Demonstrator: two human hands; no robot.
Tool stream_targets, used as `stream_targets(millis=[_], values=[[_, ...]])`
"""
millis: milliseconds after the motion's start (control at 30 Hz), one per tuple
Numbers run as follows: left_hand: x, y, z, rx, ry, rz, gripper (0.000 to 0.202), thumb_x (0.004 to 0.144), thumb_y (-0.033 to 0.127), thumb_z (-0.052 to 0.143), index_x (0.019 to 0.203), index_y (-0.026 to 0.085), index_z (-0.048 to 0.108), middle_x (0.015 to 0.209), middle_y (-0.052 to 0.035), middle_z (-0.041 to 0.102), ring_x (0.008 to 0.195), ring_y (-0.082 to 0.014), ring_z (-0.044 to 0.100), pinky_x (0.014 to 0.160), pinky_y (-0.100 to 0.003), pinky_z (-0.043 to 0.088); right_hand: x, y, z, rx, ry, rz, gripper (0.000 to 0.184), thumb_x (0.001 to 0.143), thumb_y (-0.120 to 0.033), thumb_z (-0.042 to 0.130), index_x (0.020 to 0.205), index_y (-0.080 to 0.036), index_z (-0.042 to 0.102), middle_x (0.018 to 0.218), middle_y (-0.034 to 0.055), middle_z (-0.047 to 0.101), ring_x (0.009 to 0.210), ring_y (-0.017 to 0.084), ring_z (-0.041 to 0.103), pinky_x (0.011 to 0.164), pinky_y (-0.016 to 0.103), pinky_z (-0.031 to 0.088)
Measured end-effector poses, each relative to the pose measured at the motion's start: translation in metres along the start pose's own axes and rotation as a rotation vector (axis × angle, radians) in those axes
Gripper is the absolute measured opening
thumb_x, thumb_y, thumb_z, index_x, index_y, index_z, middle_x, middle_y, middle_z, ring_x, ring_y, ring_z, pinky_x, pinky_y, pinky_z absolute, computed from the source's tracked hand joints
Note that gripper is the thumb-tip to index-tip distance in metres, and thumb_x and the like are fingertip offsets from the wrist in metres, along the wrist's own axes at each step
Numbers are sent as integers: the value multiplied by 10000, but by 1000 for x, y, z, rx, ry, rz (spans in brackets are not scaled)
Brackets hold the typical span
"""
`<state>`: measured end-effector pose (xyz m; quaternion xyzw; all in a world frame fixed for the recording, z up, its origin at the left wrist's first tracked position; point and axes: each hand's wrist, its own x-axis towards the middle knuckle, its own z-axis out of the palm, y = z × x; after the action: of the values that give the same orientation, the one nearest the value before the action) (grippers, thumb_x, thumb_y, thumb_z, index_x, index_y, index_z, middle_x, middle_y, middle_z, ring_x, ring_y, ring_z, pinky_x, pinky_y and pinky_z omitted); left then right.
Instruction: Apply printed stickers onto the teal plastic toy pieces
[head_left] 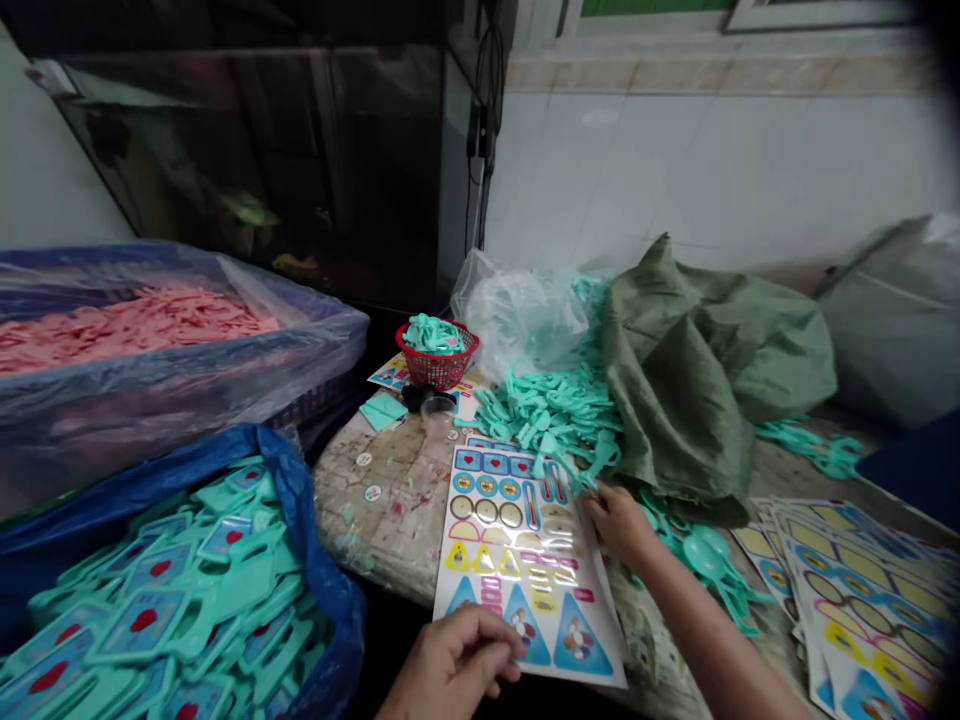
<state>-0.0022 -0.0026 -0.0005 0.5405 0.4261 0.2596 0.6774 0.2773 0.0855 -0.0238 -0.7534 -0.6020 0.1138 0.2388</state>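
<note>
A sticker sheet [517,550] with hearts, circles and triangles lies on the worn table [390,500]. My left hand [457,665] is closed, pinching the sheet's near bottom edge. My right hand [619,520] rests at the sheet's right edge, fingers curled and reaching into the pile of teal plastic toy parts [551,410]; what it grips, if anything, is hidden.
A red basket [437,357] of teal parts stands at the back. A green sack [697,390] and a clear bag [517,310] lie behind the pile. More sticker sheets [862,600] are stacked right. Left: a blue bag of stickered teal pieces [165,600] and a bin of pink pieces [135,325].
</note>
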Motion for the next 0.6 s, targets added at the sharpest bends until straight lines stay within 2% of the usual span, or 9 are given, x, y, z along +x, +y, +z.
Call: stream_targets(millis=[67,133,233,300,367,467,533,600], values=[[2,2,-2,-13,59,6,188,793,291,524,805,156,655,780,-50,692,744,-167,634,653,-252,482,-8,-3,-17,22,-36,-12,326,778,-407,453,572,-186,576,562,16,515,591,180,501,555,279,386],[6,4,-3,8,164,49,204,808,310,519,863,174,660,874,-63,699,794,-183,635,709,-278,494,-23,-14,-33,60,-97,-29,351,781,-477,465,625,-190,596,545,-6,502,549,161,479,510,263,363],[15,8,-5,161,336,251,361,786,278,576,1144,238,600,1247,-79,585,1079,-236,560,945,-356,425,-57,-43,-46,187,-282,-100,332,798,-499,486,749,-205,631,602,-10,565,569,155,507,509,246,370],[20,13,-7,303,329,406,537,757,235,622,1277,282,501,1387,-52,468,1253,-257,421,1078,-396,280,-78,-62,-46,258,-411,-163,276,812,-454,505,855,-223,650,707,3,640,629,167,556,561,249,408],[24,16,-8,412,199,449,530,741,231,648,1255,292,532,1310,-51,553,1242,-273,435,1092,-411,238,-92,-76,-40,322,-488,-210,239,825,-395,513,954,-243,645,817,14,674,706,179,587,634,259,440],[27,14,-6,369,62,286,342,749,261,639,1090,276,656,974,-51,716,940,-251,620,906,-364,418,-89,-84,-28,440,-473,-149,265,833,-388,515,1027,-230,603,766,9,651,698,169,580,628,259,449],[27,10,-6,207,88,148,263,743,246,626,1002,242,668,808,-20,711,774,-204,637,737,-295,466,-74,-88,-19,505,-410,-78,317,816,-445,529,1016,-206,583,738,1,623,684,160,567,612,253,445],[28,6,-7,-6,138,68,218,739,233,609,955,209,630,779,-2,686,737,-174,632,675,-257,465,-54,-93,-11,546,-366,-38,375,800,-516,522,977,-190,581,792,12,620,731,163,565,643,258,447]])
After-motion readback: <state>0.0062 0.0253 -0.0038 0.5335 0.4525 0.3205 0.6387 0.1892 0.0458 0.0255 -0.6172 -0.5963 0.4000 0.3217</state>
